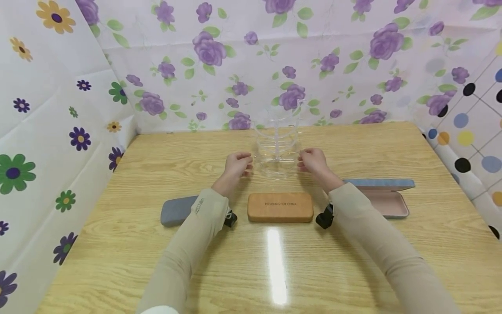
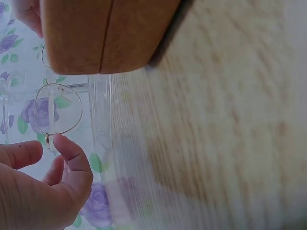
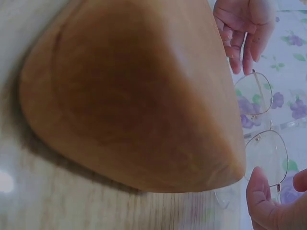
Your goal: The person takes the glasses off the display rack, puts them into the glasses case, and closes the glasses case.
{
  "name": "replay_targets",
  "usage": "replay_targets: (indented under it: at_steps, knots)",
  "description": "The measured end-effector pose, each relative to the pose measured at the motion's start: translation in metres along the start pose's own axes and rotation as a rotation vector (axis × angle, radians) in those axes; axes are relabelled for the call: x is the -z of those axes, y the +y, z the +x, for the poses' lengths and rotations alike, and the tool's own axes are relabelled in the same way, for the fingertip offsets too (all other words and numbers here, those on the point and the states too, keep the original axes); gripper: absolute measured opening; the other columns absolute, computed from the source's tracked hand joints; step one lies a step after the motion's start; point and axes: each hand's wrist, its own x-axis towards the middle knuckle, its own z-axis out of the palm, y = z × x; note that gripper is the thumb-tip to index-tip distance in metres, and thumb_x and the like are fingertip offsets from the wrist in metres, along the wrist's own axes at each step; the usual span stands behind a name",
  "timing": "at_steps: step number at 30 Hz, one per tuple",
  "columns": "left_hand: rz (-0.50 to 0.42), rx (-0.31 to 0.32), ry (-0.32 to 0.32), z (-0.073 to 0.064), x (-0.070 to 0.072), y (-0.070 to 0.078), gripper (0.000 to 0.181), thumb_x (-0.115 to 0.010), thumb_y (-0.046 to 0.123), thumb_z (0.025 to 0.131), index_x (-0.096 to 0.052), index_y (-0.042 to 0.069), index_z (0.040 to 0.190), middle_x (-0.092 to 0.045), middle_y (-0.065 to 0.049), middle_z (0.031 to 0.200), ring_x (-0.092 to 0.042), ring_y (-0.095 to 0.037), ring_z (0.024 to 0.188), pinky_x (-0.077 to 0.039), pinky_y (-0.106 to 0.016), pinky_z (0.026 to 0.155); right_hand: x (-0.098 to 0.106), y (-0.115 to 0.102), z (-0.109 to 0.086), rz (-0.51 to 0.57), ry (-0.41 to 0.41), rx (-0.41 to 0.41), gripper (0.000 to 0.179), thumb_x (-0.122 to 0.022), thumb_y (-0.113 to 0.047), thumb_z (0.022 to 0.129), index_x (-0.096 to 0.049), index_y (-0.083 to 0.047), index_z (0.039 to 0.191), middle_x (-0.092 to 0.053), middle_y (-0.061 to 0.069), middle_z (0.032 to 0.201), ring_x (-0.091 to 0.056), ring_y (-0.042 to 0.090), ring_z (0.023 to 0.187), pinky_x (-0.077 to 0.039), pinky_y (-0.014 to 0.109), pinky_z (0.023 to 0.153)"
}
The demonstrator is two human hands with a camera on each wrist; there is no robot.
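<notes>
A pair of glasses (image 2: 58, 109) with thin gold rims and clear round lenses sits at a clear plastic tiered stand (image 1: 276, 141) near the back wall. My left hand (image 1: 237, 165) is beside the stand's left side, thumb and forefinger apart around the glasses' hinge. On the other side, my right hand (image 1: 313, 162) has its thumb and forefinger spread at the opposite hinge. Whether any fingertip touches the frame is hard to tell. Closer to me lies a closed brown glasses case (image 1: 280, 208) with lettering; it blocks part of both wrist views.
A closed grey-blue case (image 1: 176, 211) lies at left, partly behind the left sleeve. At right, a blue case (image 1: 386, 203) stands open with a pink lining, partly covered by the right forearm. Patterned sheets (image 1: 219, 87) border the wooden table (image 1: 243, 266).
</notes>
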Motion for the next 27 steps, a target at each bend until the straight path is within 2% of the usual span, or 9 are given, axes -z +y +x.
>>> replay_targets:
  at_steps: [4, 9, 14, 18, 23, 27]
  knots:
    - [-0.003, -0.004, 0.011, 0.005, -0.002, -0.001, 0.027, -0.053, 0.007, 0.091, -0.057, 0.0, 0.116, -0.058, -0.008, 0.102, -0.056, -0.026, 0.09, -0.047, -0.038, 0.08, 0.0, 0.0, 0.005, 0.019, 0.012, -0.011, 0.043, -0.036, -0.016, 0.099, -0.033, 0.006, 0.136, -0.048, 0.023, 0.119, -0.053, 0.013, 0.07, -0.052, 0.028, 0.074]
    - [0.017, -0.05, 0.029, 0.011, -0.004, -0.001, 0.029, -0.056, 0.007, 0.09, -0.058, -0.003, 0.117, -0.061, -0.014, 0.104, -0.057, -0.017, 0.078, -0.047, -0.037, 0.079, -0.002, 0.0, 0.01, 0.054, 0.032, -0.019, 0.041, -0.038, -0.013, 0.097, -0.037, 0.006, 0.134, -0.05, 0.022, 0.113, -0.051, 0.011, 0.061, -0.051, 0.03, 0.07]
    - [0.017, -0.063, 0.023, 0.012, -0.007, 0.001, 0.031, -0.057, 0.003, 0.087, -0.057, -0.004, 0.118, -0.06, -0.017, 0.11, -0.057, -0.018, 0.079, -0.048, -0.04, 0.083, -0.002, 0.0, 0.013, 0.044, 0.06, -0.006, 0.037, -0.04, -0.011, 0.096, -0.043, 0.007, 0.129, -0.051, 0.019, 0.104, -0.049, 0.01, 0.06, -0.051, 0.03, 0.07]
    - [0.027, -0.072, 0.024, 0.012, -0.007, 0.002, 0.031, -0.056, 0.002, 0.087, -0.056, -0.005, 0.118, -0.061, -0.015, 0.104, -0.058, -0.024, 0.087, -0.048, -0.041, 0.083, -0.002, 0.001, 0.014, 0.032, 0.075, 0.006, 0.034, -0.042, -0.01, 0.096, -0.047, 0.007, 0.125, -0.051, 0.017, 0.1, -0.05, 0.009, 0.059, -0.051, 0.027, 0.068]
    - [0.033, -0.086, 0.027, 0.012, -0.007, 0.003, 0.03, -0.057, 0.002, 0.087, -0.058, -0.005, 0.116, -0.06, -0.01, 0.094, -0.059, -0.028, 0.091, -0.049, -0.041, 0.081, -0.002, 0.001, 0.013, 0.025, 0.095, 0.031, 0.033, -0.044, -0.008, 0.095, -0.049, 0.008, 0.123, -0.053, 0.02, 0.104, -0.051, 0.007, 0.057, -0.052, 0.027, 0.069]
    - [0.028, -0.104, 0.026, 0.009, -0.006, 0.004, 0.03, -0.057, 0.003, 0.087, -0.058, -0.005, 0.116, -0.06, -0.011, 0.097, -0.058, -0.023, 0.085, -0.048, -0.043, 0.083, -0.002, 0.0, 0.011, 0.015, 0.111, 0.044, 0.032, -0.046, -0.008, 0.094, -0.051, 0.007, 0.122, -0.054, 0.023, 0.11, -0.053, 0.008, 0.059, -0.052, 0.024, 0.065]
